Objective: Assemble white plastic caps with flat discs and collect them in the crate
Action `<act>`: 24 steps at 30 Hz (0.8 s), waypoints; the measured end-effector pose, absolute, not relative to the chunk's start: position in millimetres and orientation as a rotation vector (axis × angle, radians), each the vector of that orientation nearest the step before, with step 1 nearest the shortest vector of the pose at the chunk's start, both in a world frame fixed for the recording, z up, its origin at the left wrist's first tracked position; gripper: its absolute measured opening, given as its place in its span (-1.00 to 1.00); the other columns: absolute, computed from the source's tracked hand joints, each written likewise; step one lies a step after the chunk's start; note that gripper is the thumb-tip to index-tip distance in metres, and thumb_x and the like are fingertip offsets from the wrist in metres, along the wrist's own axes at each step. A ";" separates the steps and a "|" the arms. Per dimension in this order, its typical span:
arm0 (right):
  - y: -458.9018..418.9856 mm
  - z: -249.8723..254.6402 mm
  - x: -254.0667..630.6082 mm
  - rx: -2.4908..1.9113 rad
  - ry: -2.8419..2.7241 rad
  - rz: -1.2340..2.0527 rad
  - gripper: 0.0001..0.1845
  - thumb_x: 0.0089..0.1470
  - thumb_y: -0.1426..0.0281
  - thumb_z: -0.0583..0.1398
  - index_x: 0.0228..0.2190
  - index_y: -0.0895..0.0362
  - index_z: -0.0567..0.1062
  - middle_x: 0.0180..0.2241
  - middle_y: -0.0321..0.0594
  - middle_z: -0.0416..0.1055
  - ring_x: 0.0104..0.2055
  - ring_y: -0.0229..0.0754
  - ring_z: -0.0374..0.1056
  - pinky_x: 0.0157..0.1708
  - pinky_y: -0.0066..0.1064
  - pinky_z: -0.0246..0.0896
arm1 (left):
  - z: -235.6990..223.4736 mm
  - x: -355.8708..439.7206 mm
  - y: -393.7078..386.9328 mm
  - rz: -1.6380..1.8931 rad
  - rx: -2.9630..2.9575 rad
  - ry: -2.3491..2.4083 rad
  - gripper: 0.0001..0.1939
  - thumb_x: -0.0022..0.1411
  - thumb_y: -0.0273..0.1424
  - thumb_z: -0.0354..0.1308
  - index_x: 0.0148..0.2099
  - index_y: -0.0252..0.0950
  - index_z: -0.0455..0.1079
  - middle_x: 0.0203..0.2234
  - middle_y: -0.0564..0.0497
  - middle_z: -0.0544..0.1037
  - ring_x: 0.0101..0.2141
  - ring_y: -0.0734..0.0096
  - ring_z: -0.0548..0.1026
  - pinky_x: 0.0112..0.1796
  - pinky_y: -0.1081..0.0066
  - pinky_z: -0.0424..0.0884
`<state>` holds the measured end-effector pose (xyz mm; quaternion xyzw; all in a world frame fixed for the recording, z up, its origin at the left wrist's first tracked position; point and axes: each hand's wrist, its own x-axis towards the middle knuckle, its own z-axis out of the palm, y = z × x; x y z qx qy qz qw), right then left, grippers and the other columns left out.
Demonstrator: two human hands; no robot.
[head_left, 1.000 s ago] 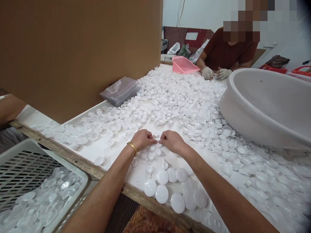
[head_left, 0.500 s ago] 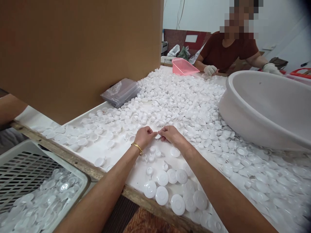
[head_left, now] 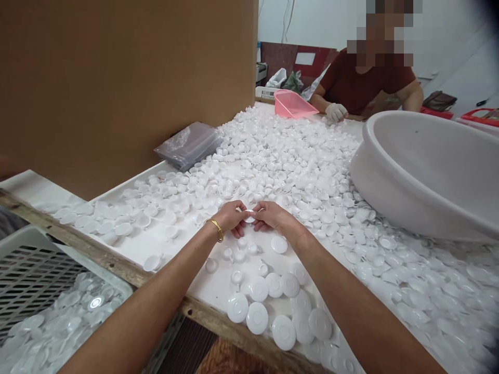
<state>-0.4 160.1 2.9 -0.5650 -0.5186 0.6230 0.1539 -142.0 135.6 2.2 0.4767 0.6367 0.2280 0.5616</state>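
Between my hands, just above the white table, is a small round white plastic piece (head_left: 249,217), like a lid or tiny saucer. My left hand (head_left: 233,217) pinches its left side; a gold bangle circles that wrist. The right edge is pinched by my right hand (head_left: 268,215). Below the hands lie several small cup-like white pieces (head_left: 240,254). Nearer the table's front edge are flat white discs (head_left: 257,317). A broad heap of similar white pieces (head_left: 288,161) spreads beyond my fingers.
A tall brown cardboard box (head_left: 128,93) stands at left, beside a stack of clear plastic bags (head_left: 189,145). At right sits a large white basin (head_left: 374,176). A pink scoop (head_left: 292,105) and a co-worker's gloved hand (head_left: 336,112) are at the back. Lower left, a plastic crate (head_left: 113,275) holds white pieces.
The white piece now shows more fully between my fingers, and my left fingers have spread lower. The view has shifted slightly. The co-worker's other gloved hand has gone out of sight behind the basin.
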 end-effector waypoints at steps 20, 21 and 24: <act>86.4 35.3 79.9 -1.528 -1.743 0.959 -0.83 0.02 0.38 0.15 -0.27 0.08 0.43 -0.27 -0.26 0.43 -0.20 -0.24 0.34 -0.16 -0.40 0.19 | 7.0 -104.9 107.1 0.410 1.723 1.709 -0.77 -0.01 -0.26 0.16 -0.30 -0.24 0.50 -0.66 0.07 0.40 -0.54 0.40 0.41 -0.45 0.46 0.31; 74.6 34.4 92.5 -1.511 -1.790 0.876 -0.84 0.03 0.38 0.13 -0.28 0.08 0.43 -0.27 -0.26 0.44 -0.19 -0.23 0.33 -0.16 -0.38 0.19 | 8.6 -100.1 103.9 0.397 1.764 1.708 -0.77 0.00 -0.26 0.16 -0.29 -0.24 0.51 -0.60 0.04 0.44 -0.46 0.35 0.43 -0.38 0.43 0.33; 42.3 23.4 121.0 -1.484 -1.938 0.729 -0.77 0.09 0.37 0.06 -0.21 0.08 0.43 -0.18 -0.23 0.43 -0.16 -0.19 0.33 -0.15 -0.33 0.22 | 14.5 -85.7 91.7 0.423 2.028 1.667 -0.68 0.15 -0.27 0.01 -0.11 -0.24 0.46 -0.28 -0.10 0.48 -0.16 0.19 0.39 -0.11 0.29 0.28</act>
